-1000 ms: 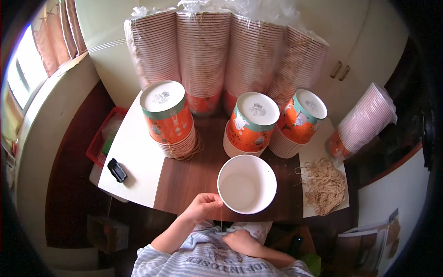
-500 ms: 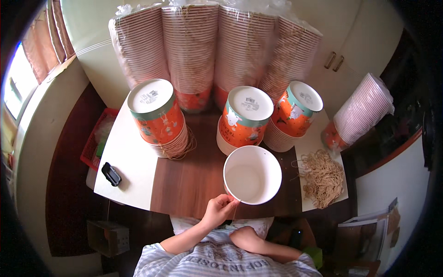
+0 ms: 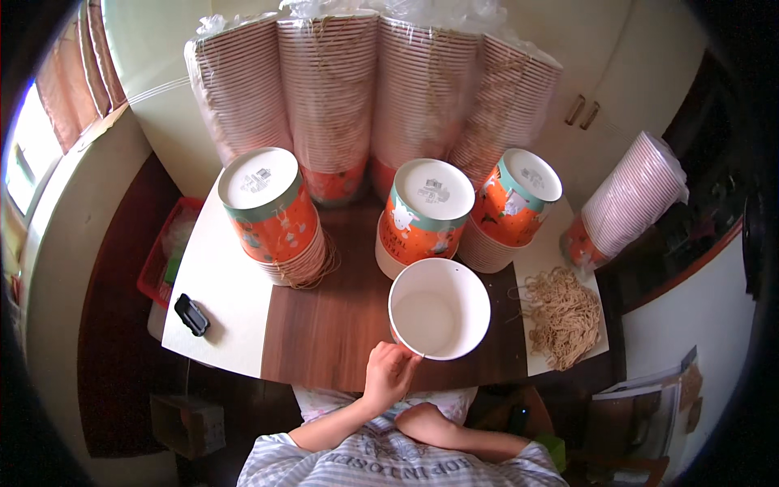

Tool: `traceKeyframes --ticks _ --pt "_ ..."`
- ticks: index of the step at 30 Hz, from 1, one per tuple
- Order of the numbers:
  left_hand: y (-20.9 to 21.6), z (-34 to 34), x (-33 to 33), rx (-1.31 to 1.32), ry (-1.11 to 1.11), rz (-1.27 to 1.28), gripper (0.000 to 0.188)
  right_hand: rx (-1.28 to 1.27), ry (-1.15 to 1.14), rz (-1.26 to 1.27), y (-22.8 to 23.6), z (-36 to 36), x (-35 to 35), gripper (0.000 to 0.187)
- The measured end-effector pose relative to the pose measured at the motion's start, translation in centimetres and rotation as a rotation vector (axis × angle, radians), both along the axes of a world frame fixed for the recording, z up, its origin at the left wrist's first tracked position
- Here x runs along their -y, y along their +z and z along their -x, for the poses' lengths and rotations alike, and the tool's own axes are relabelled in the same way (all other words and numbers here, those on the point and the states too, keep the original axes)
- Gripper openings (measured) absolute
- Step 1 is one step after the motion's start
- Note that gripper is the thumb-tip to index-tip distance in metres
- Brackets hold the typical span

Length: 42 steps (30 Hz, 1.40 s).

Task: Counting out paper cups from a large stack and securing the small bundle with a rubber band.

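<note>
Left hand (image 3: 389, 377), thumb and fingers pinched on the lower rim of a round, white-lined paper tub (image 3: 439, 310) below frame centre; right hand (image 3: 424, 422), lower centre, grip cannot be told

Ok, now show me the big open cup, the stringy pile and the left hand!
Open cup (image 3: 436, 313): head view, on its white inside.
Stringy pile (image 3: 561, 320): head view, on the middle of the tangled strands.
Left hand (image 3: 387, 376): head view, on the back of the hand.
</note>
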State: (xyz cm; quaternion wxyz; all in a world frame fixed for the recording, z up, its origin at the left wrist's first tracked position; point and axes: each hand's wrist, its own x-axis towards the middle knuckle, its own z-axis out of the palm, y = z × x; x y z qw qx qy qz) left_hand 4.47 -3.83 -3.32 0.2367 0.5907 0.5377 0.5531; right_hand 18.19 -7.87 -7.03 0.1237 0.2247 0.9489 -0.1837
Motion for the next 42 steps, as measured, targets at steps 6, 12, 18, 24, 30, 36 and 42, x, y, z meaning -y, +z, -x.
traceKeyframes --ticks 6,12,18,24,30,36,42 --pt "-0.6 -1.0 0.4 0.24 0.007 0.095 0.007 -0.074 -0.02 0.005 0.1 0.0 -0.2 0.015" --pt "0.4 -0.3 0.0 0.14 -0.025 0.11 0.01 -0.088 -0.041 0.06 -0.2 -0.3 -0.8 0.016" --pt "2.1 4.7 -1.9 -0.413 0.028 -0.156 0.03 0.138 -0.046 0.184 0.5 -2.0 -1.8 0.019" --pt "4.1 7.6 -5.5 -0.796 -0.313 -0.275 0.031 0.374 0.035 0.258 -0.2 -5.2 -2.2 0.022" --pt "5.0 4.8 -2.1 -0.849 -0.557 -0.366 0.029 -0.221 0.039 1.193 8.3 -5.5 -5.6 0.033" --pt "6.1 0.4 1.0 -0.179 -0.526 -0.133 0.026 -1.544 -0.236 1.549 12.9 -3.7 -5.8 0.038" --pt "7.7 1.1 0.8 0.268 -0.709 0.243 0.024 -1.821 -0.27 1.7 15.1 -0.6 -8.5 0.031"
